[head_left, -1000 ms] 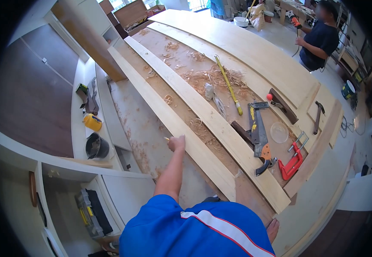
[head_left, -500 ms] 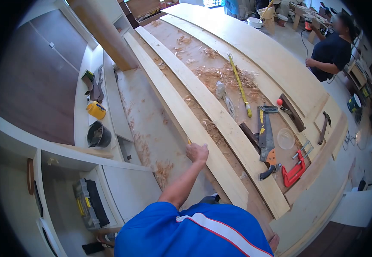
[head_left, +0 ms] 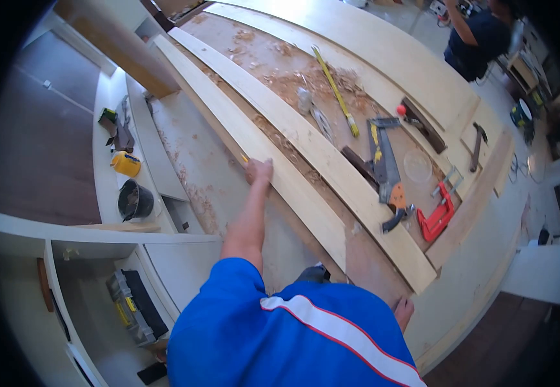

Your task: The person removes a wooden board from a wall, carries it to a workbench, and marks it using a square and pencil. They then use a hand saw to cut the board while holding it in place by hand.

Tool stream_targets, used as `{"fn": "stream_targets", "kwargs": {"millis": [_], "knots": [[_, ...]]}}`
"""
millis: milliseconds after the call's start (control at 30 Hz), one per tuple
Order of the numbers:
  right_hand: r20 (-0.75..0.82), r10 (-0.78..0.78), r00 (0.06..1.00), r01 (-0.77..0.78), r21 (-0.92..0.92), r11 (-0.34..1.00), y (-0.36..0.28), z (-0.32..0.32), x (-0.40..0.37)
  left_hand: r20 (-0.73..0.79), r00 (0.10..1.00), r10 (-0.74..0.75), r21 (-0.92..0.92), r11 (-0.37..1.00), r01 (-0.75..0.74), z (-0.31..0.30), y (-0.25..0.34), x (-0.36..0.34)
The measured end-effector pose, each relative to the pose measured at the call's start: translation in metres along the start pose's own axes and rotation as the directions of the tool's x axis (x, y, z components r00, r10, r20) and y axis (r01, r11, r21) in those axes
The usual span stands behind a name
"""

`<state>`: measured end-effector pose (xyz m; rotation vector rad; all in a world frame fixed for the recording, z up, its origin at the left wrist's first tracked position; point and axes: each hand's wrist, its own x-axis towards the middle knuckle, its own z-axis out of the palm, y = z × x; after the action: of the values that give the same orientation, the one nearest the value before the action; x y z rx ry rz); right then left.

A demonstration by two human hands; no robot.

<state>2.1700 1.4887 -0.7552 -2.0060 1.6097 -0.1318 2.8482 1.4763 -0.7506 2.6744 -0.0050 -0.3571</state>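
My left hand (head_left: 259,171) is closed at the left edge of a long pale plank (head_left: 293,193), partway along it. A thin yellow pencil (head_left: 245,158) pokes out beyond its fingers. Low on the right, my right hand (head_left: 404,312) shows only in part past my blue shirt; its fingers lie on the worktop close to the near end of a second plank (head_left: 357,216). Between the two planks runs a gap with wood shavings (head_left: 280,137).
Right of the planks lie a handsaw (head_left: 386,161), a red clamp (head_left: 440,216), a hand plane (head_left: 423,126), a hammer (head_left: 478,145) and a yellow tape measure (head_left: 336,91). A black bucket (head_left: 136,200) stands on the left ledge. A co-worker (head_left: 480,39) is at far right.
My left hand has moved farther along the plank's left edge, away from my body. The view has shifted, and more of my right hand shows. The co-worker's arm is now raised.
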Motion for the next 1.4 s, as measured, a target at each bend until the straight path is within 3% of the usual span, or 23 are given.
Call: {"fn": "stream_targets", "kwargs": {"millis": [67,133,233,333,433,533,633,733,800,900,933,1000,1033,1100,1200,1400], "knots": [[-0.101,-0.191,0.976,0.171,-0.180,0.969,-0.004,0.011,-0.002,-0.051,0.998,0.025,0.056,0.998,-0.022,-0.008,0.003,-0.005],[-0.093,-0.182,0.979,0.166,-0.162,0.973,-0.006,0.008,-0.003,-0.129,0.989,0.071,0.054,0.996,-0.065,0.007,-0.014,0.002],[-0.080,-0.205,0.975,0.194,-0.131,0.972,-0.004,-0.001,-0.013,-0.217,0.944,0.248,-0.117,0.954,-0.277,0.051,-0.062,0.010],[-0.088,-0.230,0.969,0.214,-0.161,0.964,-0.010,-0.007,-0.015,0.115,0.990,0.086,-0.625,0.781,0.005,-0.004,-0.022,-0.127],[-0.075,-0.257,0.963,0.237,-0.207,0.949,0.009,-0.002,-0.018,0.090,0.989,0.115,-0.668,0.744,-0.026,0.001,-0.024,-0.198],[-0.026,-0.254,0.967,0.247,-0.146,0.958,0.007,-0.012,-0.015,0.194,0.969,0.153,-0.738,0.674,0.042,0.020,-0.042,-0.234],[0.024,-0.235,0.972,0.236,-0.101,0.966,0.000,-0.025,-0.017,0.397,0.909,0.131,-0.726,0.651,0.223,0.019,-0.034,-0.256],[-0.002,-0.275,0.961,0.274,-0.075,0.959,0.013,-0.030,-0.026,0.354,0.886,0.298,-0.849,0.500,0.171,-0.044,0.017,-0.311],[-0.035,-0.290,0.956,0.287,-0.072,0.955,0.029,-0.034,-0.036,0.197,0.852,0.484,-0.930,0.367,0.006,-0.102,0.056,-0.353],[0.026,-0.107,0.994,0.105,0.068,0.992,0.050,-0.048,-0.048,-0.285,0.651,0.703,-0.944,-0.088,-0.318,-0.196,0.102,-0.422],[0.033,-0.075,0.997,0.073,0.082,0.994,0.060,-0.049,-0.051,-0.487,0.542,0.685,-0.847,-0.218,-0.485,-0.224,0.113,-0.446],[0.046,-0.015,0.999,0.010,0.109,0.994,0.079,-0.048,-0.055,-0.736,0.291,0.611,-0.626,-0.452,-0.636,-0.279,0.114,-0.487],[0.075,0.036,0.997,-0.045,0.120,0.992,0.086,-0.048,-0.058,-0.805,0.057,0.591,-0.511,-0.641,-0.572,-0.312,0.106,-0.472],[0.129,0.136,0.982,-0.153,0.138,0.979,0.098,-0.049,-0.057,-0.805,-0.140,0.577,-0.473,-0.765,-0.436,-0.350,0.102,-0.482],[0.180,0.180,0.967,-0.204,0.123,0.971,0.115,-0.045,-0.053,-0.725,-0.237,0.646,-0.567,-0.756,-0.326,-0.362,0.107,-0.507],[0.152,0.238,0.959,-0.261,0.157,0.952,0.105,-0.035,-0.058,-0.654,-0.290,0.698,-0.651,-0.715,-0.255,-0.360,0.122,-0.517]]}}
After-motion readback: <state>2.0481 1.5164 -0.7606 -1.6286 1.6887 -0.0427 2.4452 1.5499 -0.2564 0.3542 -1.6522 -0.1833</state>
